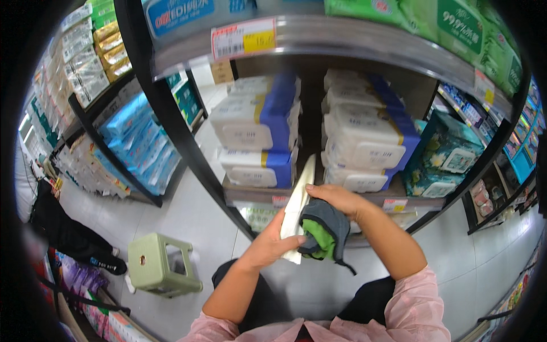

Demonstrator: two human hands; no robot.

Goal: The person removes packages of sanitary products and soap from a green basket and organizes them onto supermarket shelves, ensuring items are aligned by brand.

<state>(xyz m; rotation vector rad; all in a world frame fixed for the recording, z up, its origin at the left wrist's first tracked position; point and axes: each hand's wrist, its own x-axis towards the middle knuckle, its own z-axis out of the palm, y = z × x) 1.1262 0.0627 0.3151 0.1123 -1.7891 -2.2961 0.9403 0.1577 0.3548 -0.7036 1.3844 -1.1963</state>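
My left hand point(270, 243) grips the lower part of a thin, cream-coloured flat piece point(294, 216), perhaps a folded sheet or packet. Its narrow tip points up and away towards the shelf. A crumpled grey cloth point(335, 216) with a bright green inner side hangs against it, with my left thumb on the cloth's edge. From above, my right hand point(337, 199) holds the flat piece with its thumb, its other fingers hidden behind the cloth. A dark cord dangles from the cloth. Just beyond my hands, white-and-blue wipe packs point(245, 132) and a matching stack point(363, 132) stand on a shelf.
An overhead shelf edge point(342, 36) bears price tags and green packs point(459, 30). Dark posts point(183, 141) frame the rack. Teal floral packs point(448, 149) sit at right. A pale green plastic stool point(160, 265) stands on the tiled floor, near a person point(64, 226) in dark trousers.
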